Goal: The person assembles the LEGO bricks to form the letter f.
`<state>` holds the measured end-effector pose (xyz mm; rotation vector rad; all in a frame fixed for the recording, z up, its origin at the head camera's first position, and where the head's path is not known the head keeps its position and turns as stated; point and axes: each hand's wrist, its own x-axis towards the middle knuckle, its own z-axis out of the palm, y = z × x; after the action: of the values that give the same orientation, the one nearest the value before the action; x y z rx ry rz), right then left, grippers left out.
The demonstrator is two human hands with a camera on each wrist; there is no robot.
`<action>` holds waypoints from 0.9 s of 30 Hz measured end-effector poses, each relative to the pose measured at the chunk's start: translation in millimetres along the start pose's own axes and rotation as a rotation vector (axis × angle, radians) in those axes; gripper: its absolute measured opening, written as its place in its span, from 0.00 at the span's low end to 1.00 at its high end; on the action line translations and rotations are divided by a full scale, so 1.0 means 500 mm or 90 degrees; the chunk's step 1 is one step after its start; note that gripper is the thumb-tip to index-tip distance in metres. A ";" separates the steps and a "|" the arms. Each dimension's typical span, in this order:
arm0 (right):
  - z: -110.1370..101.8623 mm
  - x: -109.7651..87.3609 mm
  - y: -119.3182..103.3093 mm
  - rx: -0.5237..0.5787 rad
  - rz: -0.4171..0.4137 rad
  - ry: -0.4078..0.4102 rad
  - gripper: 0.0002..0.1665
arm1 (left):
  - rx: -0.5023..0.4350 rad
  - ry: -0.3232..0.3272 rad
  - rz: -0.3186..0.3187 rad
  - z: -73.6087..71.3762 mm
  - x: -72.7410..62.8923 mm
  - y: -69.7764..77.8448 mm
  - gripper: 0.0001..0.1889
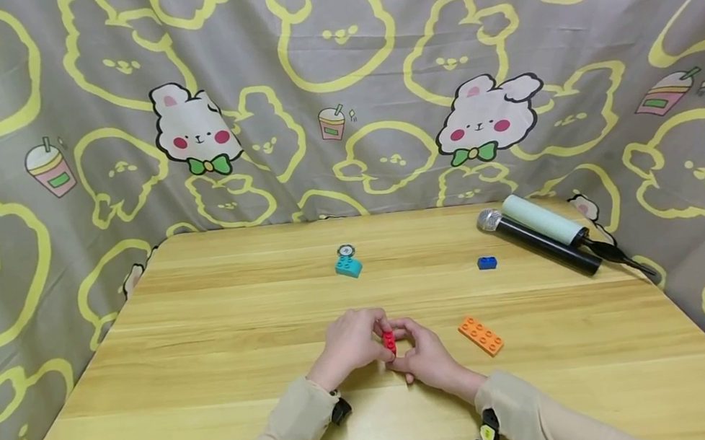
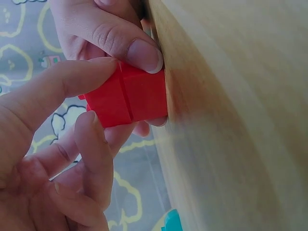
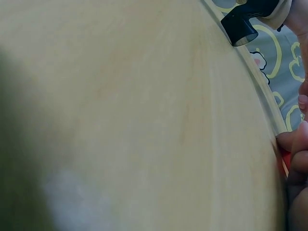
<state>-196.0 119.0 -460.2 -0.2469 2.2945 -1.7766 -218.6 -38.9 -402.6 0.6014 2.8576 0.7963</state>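
Two red toy bricks (image 2: 126, 94), stacked with a seam between them, are held by both hands just over the table. In the left wrist view my left hand (image 2: 53, 106) pinches the brick on the studded side between thumb and finger. My right hand (image 2: 106, 31) grips the other one, its thumbnail right by the wood. From the head view, studs show on top of the red stack (image 1: 389, 343), with the left hand (image 1: 353, 340) and right hand (image 1: 430, 360) meeting around it. Only a sliver of red (image 3: 286, 159) appears in the right wrist view, mostly behind fingers.
An orange brick (image 1: 480, 336) lies right of the hands. Farther back are a blue brick (image 1: 487, 263) and a teal brick (image 1: 348, 267) with a small round disc (image 1: 346, 250) behind it. A microphone (image 1: 538, 242) and a pale green cylinder with a black handle (image 1: 542, 219) lie at back right.
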 end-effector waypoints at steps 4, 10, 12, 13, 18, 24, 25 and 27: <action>0.000 0.001 0.000 0.000 0.002 0.002 0.35 | -0.001 0.006 -0.002 0.000 0.003 0.000 0.16; 0.000 0.003 0.001 0.000 0.005 0.001 0.35 | -0.008 -0.001 -0.008 -0.001 0.004 -0.001 0.15; 0.001 0.003 0.000 0.000 0.006 -0.002 0.35 | -0.009 -0.005 -0.012 -0.002 0.003 -0.003 0.15; 0.002 0.004 -0.001 -0.001 0.006 -0.002 0.35 | -0.009 -0.007 -0.014 -0.002 0.004 -0.003 0.15; 0.001 0.004 -0.006 -0.001 0.007 -0.006 0.35 | -0.010 -0.010 -0.020 -0.005 0.003 -0.004 0.15; 0.000 0.003 -0.008 0.005 0.006 -0.014 0.36 | -0.008 -0.006 -0.021 -0.005 0.003 -0.005 0.15; 0.000 0.002 -0.008 0.006 0.004 -0.015 0.36 | -0.007 -0.005 -0.020 -0.005 0.003 -0.005 0.15; -0.001 0.001 -0.008 0.008 0.002 -0.016 0.36 | -0.006 -0.004 -0.018 -0.005 0.005 -0.006 0.15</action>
<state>-196.9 118.3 -456.1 -0.2612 2.2644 -1.7767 -222.1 -41.4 -402.1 0.5599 2.8494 0.8012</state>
